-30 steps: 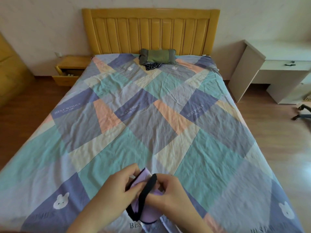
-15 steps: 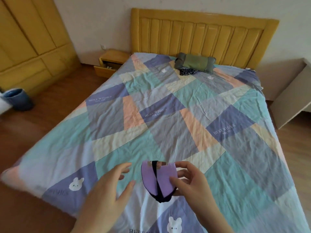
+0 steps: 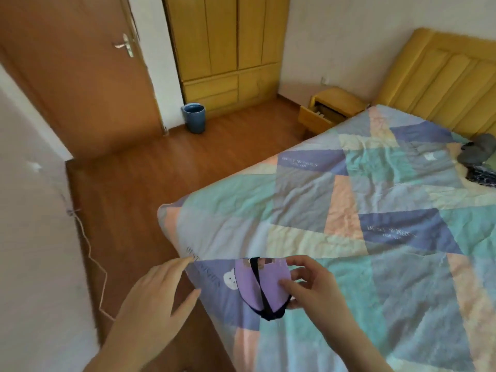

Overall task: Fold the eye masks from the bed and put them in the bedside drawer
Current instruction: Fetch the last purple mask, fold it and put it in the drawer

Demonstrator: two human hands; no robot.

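Note:
A folded purple eye mask [image 3: 261,287] with a black strap wrapped around it hangs over the bed's near corner, pinched between thumb and fingers of my right hand [image 3: 312,288]. My left hand [image 3: 155,296] is beside it to the left, fingers spread and holding nothing. The patchwork bed [image 3: 362,224] fills the right side. A dark patterned piece of cloth [image 3: 481,176] lies near the headboard by a grey-green pillow [image 3: 480,149]. The yellow bedside table [image 3: 334,102] stands beyond the bed with its drawer [image 3: 315,119] pulled open.
Wooden floor [image 3: 150,189] runs along the bed's left side toward the bedside table. A blue bin [image 3: 194,118] stands by the yellow wardrobe [image 3: 228,49]. A brown door [image 3: 75,76] is at the left. A thin cable [image 3: 91,253] hangs down the near left wall.
My view has swung left toward the door and bedside table. My left hand let go of the mask and opened; my right hand keeps the folded mask.

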